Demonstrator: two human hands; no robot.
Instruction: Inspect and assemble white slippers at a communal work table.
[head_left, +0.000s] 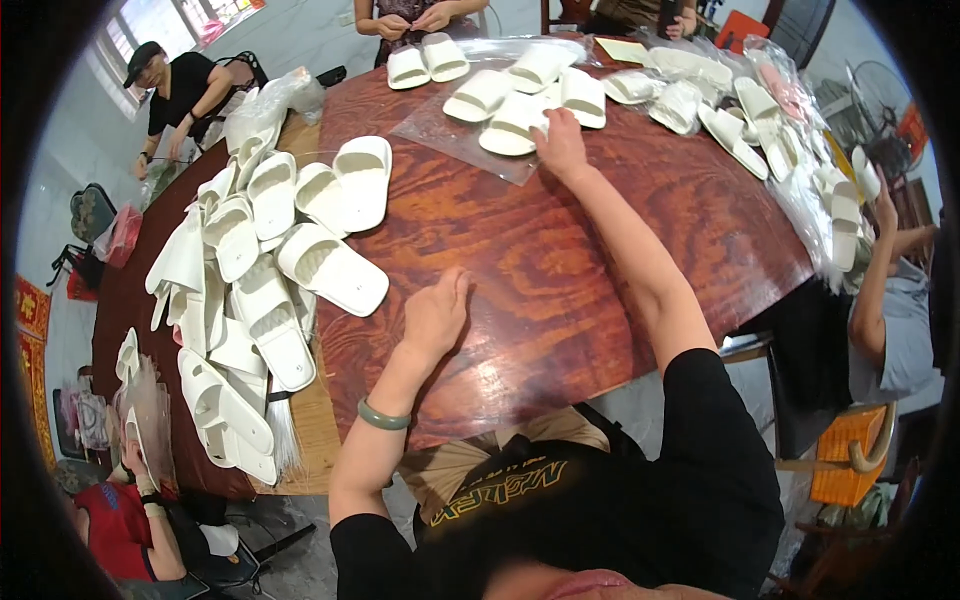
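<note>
My right arm stretches across the table, and my right hand (562,148) pinches the edge of a white slide slipper (512,128) in a small group at the far middle. Its fingertips are partly hidden among the slippers. Beside it in that group lie other white slippers (478,96), with a clear plastic sheet (450,150) partly under them. My left hand (437,312), below a green bangle, hovers over the wood with curled fingers and nothing visible in them. Nearest to it is a single white slipper (335,270) at the right edge of a large heap.
The heap of white slippers (262,330) covers the table's left side. More slippers (735,140), some in clear plastic, lie at the far right on the reddish wooden table (540,330). A pair (427,62) stands at the far edge. Several people sit or stand around the table.
</note>
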